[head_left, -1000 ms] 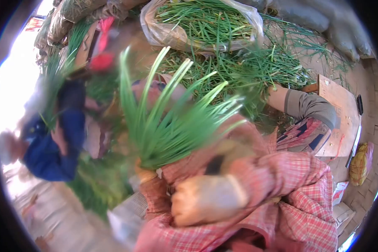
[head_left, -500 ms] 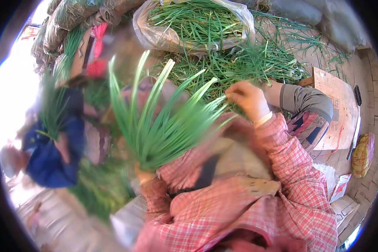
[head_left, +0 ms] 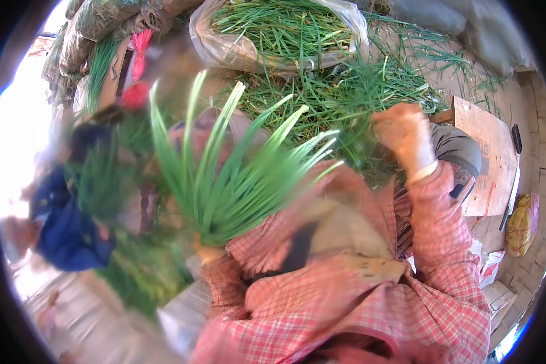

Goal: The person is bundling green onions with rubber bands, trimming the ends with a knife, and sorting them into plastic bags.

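My left hand (head_left: 210, 250), low in the middle, grips a bunch of garlic chives (head_left: 230, 188) by its lower part. The pale stem ends fan upward, spread apart. Off to the right of the bunch, my gloved right hand (head_left: 404, 134) is raised and blurred by motion. Its fingers look curled in; whatever they hold, if anything, cannot be made out against blurred green leaves. Beyond both hands lies a heap of loose green leaves (head_left: 321, 100) on the ground.
An open plastic sack (head_left: 215, 39) full of chives stands at the back. To the right are a wooden board (head_left: 482, 158) and a yellow mesh bag (head_left: 522, 224). A co-worker in blue (head_left: 73, 224) sits at left, near more chives (head_left: 148, 267). Filled bags (head_left: 103, 27) are stacked at back left.
My right hand has moved right, away from the stem tips, toward my knee. The bunch in my left hand stays nearly in place. At left, the co-worker's chives have shifted.
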Demonstrator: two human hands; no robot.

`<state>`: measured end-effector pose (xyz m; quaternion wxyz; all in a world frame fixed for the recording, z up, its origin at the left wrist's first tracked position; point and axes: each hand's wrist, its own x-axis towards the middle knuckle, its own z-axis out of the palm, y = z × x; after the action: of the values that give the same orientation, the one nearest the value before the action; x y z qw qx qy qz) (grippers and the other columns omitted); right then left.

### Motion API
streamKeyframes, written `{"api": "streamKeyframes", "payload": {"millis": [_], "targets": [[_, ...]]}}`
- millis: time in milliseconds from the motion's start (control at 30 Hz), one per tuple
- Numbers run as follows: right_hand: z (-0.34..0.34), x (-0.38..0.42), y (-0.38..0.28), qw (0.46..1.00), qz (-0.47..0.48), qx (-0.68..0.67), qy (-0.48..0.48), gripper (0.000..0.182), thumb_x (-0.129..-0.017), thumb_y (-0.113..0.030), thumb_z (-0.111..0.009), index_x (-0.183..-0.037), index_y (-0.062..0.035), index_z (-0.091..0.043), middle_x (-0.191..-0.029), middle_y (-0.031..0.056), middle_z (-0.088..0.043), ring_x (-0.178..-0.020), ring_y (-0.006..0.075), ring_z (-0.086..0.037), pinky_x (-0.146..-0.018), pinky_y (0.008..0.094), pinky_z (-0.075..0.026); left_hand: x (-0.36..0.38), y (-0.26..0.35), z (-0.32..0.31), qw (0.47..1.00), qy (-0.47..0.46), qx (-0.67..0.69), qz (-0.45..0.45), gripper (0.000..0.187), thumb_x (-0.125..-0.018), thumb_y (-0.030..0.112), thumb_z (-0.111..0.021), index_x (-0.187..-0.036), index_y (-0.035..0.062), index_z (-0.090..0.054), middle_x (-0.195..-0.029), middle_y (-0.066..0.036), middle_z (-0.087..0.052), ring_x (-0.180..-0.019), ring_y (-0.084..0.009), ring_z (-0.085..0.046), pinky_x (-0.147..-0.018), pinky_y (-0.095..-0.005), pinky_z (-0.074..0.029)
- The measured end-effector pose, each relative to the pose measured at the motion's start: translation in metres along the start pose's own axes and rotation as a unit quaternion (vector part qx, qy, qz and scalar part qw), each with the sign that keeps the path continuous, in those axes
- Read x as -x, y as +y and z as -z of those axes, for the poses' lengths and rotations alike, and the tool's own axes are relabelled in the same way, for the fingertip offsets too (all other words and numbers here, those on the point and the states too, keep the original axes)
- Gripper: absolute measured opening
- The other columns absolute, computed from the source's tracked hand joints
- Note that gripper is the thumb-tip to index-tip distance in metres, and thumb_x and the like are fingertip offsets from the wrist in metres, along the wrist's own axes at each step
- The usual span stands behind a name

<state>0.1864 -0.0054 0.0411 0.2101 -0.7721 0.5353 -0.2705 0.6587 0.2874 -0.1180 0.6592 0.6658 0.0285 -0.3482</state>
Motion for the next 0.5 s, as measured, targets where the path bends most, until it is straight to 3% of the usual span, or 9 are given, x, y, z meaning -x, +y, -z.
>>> {"api": "streamKeyframes", "payload": {"millis": [33, 100, 133, 167, 267, 367, 433, 500], "targets": [[-0.023, 0.010, -0.012, 0.996, 0.070, -0.043, 0.020, 0.013, -0.069, -0.023, -0.066, -0.078, -0.0129, -0.066, -0.069, 0.0070, -0.056, -0.071, 0.0265, -0.053, -0.061, 0.0382, -0.042, 0.000, 0.001, -0.001, 1.000, -0.001, -0.003, 0.002, 0.021, -0.083, 0.022, -0.048, -0.087, 0.0027, -0.056, -0.080, -0.008, -0.058, -0.078, -0.0213, -0.055, -0.076, -0.0324, -0.043], [-0.039, 0.012, -0.056, 0.992, 0.111, 0.032, -0.041, 0.021, -0.073, -0.032, -0.062, -0.077, -0.0117, -0.065, -0.068, 0.0070, -0.057, -0.072, 0.0255, -0.052, -0.063, 0.0384, -0.039, -0.001, 0.002, -0.002, 1.000, -0.006, -0.008, 0.000, 0.021, -0.083, 0.022, -0.048, -0.086, 0.0029, -0.056, -0.080, -0.008, -0.058, -0.077, -0.0212, -0.055, -0.076, -0.0323, -0.043], [-0.055, 0.011, -0.064, 0.991, 0.096, 0.057, -0.080, 0.031, -0.076, -0.040, -0.057, -0.075, -0.0107, -0.066, -0.069, 0.0083, -0.059, -0.074, 0.0259, -0.052, -0.066, 0.0390, -0.039, -0.001, 0.003, -0.003, 1.000, -0.005, -0.008, 0.000, 0.021, -0.083, 0.022, -0.048, -0.086, 0.0030, -0.056, -0.079, -0.008, -0.058, -0.077, -0.0211, -0.055, -0.076, -0.0323, -0.043], [-0.067, 0.008, -0.069, 0.971, 0.069, 0.140, -0.182, 0.037, -0.076, -0.044, -0.056, -0.072, -0.0093, -0.066, -0.072, 0.0093, -0.061, -0.076, 0.0266, -0.053, -0.068, 0.0378, -0.038, 0.000, 0.004, -0.003, 1.000, -0.007, -0.010, -0.001, 0.021, -0.083, 0.022, -0.048, -0.086, 0.0030, -0.056, -0.079, -0.008, -0.058, -0.077, -0.0211, -0.055, -0.076, -0.0322, -0.043], [-0.083, 0.010, -0.072, 0.971, 0.060, -0.029, -0.231, 0.022, -0.073, -0.030, -0.060, -0.071, -0.0087, -0.065, -0.067, 0.0118, -0.060, -0.067, 0.0290, -0.058, -0.063, 0.0405, -0.046, -0.002, 0.007, -0.004, 1.000, -0.010, -0.014, -0.004, 0.020, -0.084, 0.022, -0.048, -0.085, 0.0033, -0.055, -0.079, -0.007, -0.058, -0.077, -0.0209, -0.055, -0.076, -0.0322, -0.043], [-0.095, 0.016, -0.061, 0.976, 0.025, -0.025, -0.213, 0.016, -0.070, -0.023, -0.060, -0.070, -0.0076, -0.064, -0.064, 0.0137, -0.058, -0.063, 0.0302, -0.059, -0.062, 0.0395, -0.047, -0.001, 0.005, -0.005, 1.000, -0.010, -0.014, -0.004, 0.020, -0.084, 0.022, -0.048, -0.085, 0.0035, -0.055, -0.078, -0.007, -0.058, -0.076, -0.0207, -0.055, -0.076, -0.0321, -0.043], [-0.090, 0.008, -0.041, 0.976, 0.012, 0.113, -0.185, 0.014, -0.069, -0.022, -0.061, -0.067, -0.0079, -0.061, -0.062, 0.0111, -0.058, -0.062, 0.0297, -0.059, -0.060, 0.0397, -0.048, -0.001, 0.005, -0.002, 1.000, -0.006, -0.013, 0.000, 0.020, -0.084, 0.022, -0.048, -0.084, 0.0036, -0.055, -0.078, -0.007, -0.058, -0.076, -0.0206, -0.055, -0.075, -0.0320, -0.043], [-0.076, -0.007, -0.006, 0.938, -0.018, 0.302, -0.169, 0.017, -0.068, -0.024, -0.063, -0.066, -0.0078, -0.060, -0.064, 0.0096, -0.058, -0.064, 0.0293, -0.060, -0.061, 0.0404, -0.048, -0.002, 0.003, -0.002, 1.000, -0.004, -0.010, 0.002, 0.020, -0.084, 0.022, -0.048, -0.084, 0.0038, -0.055, -0.077, -0.007, -0.058, -0.076, -0.0205, -0.054, -0.075, -0.0320, -0.043]]}}
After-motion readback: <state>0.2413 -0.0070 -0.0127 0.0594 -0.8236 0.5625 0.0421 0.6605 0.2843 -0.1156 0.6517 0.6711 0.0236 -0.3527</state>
